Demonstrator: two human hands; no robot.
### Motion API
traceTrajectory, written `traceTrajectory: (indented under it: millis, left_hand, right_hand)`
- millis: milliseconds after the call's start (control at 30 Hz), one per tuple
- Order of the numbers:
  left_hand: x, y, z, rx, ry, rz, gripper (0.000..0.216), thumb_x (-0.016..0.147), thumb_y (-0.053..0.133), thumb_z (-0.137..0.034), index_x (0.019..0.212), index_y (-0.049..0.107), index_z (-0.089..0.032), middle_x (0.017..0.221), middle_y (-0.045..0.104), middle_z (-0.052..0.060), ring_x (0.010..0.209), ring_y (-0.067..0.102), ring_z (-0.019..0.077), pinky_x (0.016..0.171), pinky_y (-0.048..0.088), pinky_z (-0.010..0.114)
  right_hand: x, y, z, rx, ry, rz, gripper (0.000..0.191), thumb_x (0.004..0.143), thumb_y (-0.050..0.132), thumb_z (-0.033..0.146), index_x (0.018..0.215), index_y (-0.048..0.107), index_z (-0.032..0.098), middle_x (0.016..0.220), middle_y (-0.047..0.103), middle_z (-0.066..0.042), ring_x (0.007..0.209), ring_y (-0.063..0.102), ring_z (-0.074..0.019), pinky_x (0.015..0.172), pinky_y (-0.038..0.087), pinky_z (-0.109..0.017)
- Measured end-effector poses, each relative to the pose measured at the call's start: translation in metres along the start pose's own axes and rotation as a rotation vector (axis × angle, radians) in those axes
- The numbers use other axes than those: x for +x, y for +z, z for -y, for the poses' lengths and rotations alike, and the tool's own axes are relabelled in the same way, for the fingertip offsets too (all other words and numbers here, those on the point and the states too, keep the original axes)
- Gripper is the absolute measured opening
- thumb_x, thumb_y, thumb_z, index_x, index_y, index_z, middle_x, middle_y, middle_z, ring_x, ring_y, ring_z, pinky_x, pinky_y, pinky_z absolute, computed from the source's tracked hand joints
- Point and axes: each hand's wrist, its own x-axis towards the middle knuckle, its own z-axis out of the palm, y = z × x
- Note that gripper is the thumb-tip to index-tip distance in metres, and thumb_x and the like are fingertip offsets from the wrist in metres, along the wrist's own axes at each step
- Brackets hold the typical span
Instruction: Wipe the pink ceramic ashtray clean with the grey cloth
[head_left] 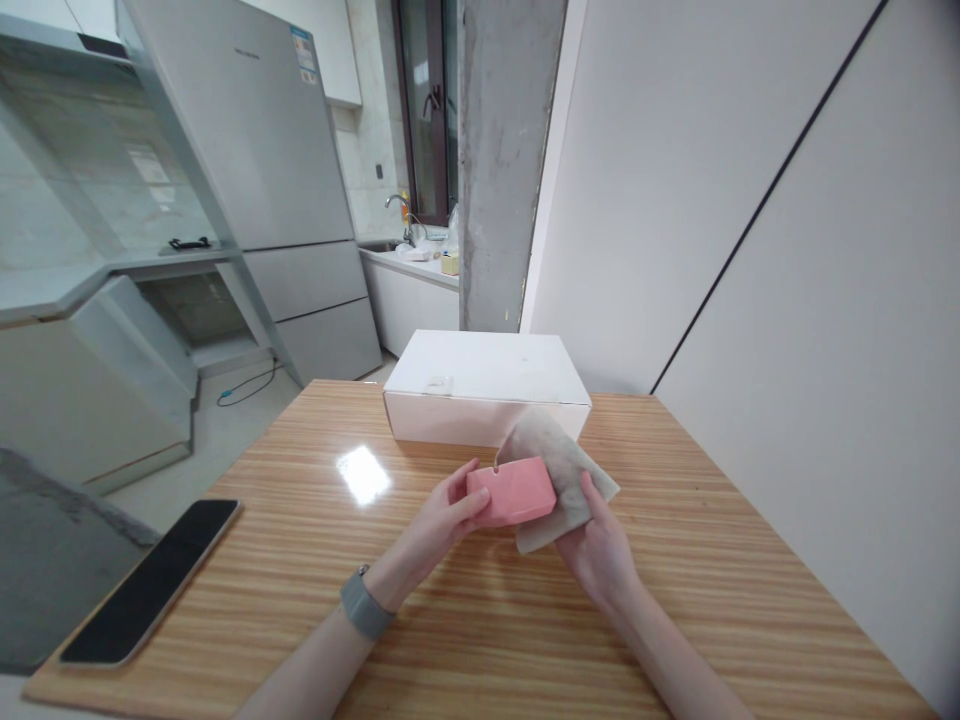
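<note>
My left hand grips the left end of a small pink box-shaped object with bevelled edges and a little notch in its upper rim; its exact kind I cannot make out. A grey cloth is pinched in my right hand, thumb on top and fingers beneath. The cloth touches the right end of the pink object and hangs partly behind it. Both are held above the wooden table, in front of a white cardboard box. A grey watch band circles my left wrist.
On the table's left edge lies a flat black phone-like slab. The closed white box stands at the far edge. A white wall panel borders the right side. Beyond are a fridge and a sink counter.
</note>
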Motion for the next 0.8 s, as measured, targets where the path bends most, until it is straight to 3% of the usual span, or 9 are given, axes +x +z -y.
traceTrajectory:
  millis: [100,200,400,600,800]
  left_hand:
    - [-0.001,0.001,0.002,0.064,0.046,0.039,0.059,0.067,0.081,-0.042,0.115,0.066,-0.012,0.124,0.063,0.018,0.12,0.054,0.0331,0.104,0.039,0.043]
    - [-0.003,0.004,0.002,0.034,0.061,0.029,0.067,0.064,0.082,-0.047,0.119,0.064,-0.014,0.125,0.063,0.017,0.119,0.054,0.0332,0.103,0.039,0.044]
    - [-0.005,0.007,0.0,0.054,0.045,-0.039,0.082,0.062,0.084,-0.038,0.134,0.05,-0.019,0.124,0.062,0.015,0.113,0.058,0.0307,0.095,0.044,0.041]
    - [0.005,-0.002,0.006,0.211,0.138,-0.109,0.098,0.054,0.086,-0.033,0.14,0.04,-0.019,0.12,0.064,0.017,0.106,0.061,0.0324,0.088,0.048,0.042]
    - [0.005,-0.002,0.006,0.276,0.182,-0.153,0.097,0.058,0.085,-0.03,0.141,0.036,-0.02,0.12,0.064,0.015,0.103,0.063,0.0289,0.089,0.048,0.039]
  right_hand:
    - [-0.005,0.006,0.004,0.061,0.055,0.028,0.039,0.082,0.063,0.047,0.107,0.071,0.018,0.114,0.074,-0.007,0.124,0.057,-0.0301,0.106,0.044,-0.044]
    - [-0.009,0.01,0.002,0.081,0.071,0.078,0.039,0.083,0.063,0.046,0.109,0.071,0.018,0.117,0.073,-0.007,0.126,0.055,-0.0286,0.108,0.041,-0.041]
    - [-0.009,0.009,-0.005,0.061,0.129,0.14,0.041,0.081,0.066,0.048,0.108,0.071,0.017,0.115,0.074,-0.008,0.125,0.056,-0.0279,0.109,0.04,-0.04]
    - [-0.007,0.009,-0.005,0.088,0.121,0.14,0.037,0.083,0.064,0.045,0.108,0.071,0.019,0.116,0.073,-0.006,0.127,0.054,-0.0259,0.11,0.04,-0.039]
    - [-0.01,0.01,-0.005,0.074,0.081,0.199,0.039,0.079,0.069,0.046,0.108,0.071,0.02,0.117,0.073,-0.005,0.13,0.051,-0.0262,0.111,0.038,-0.041]
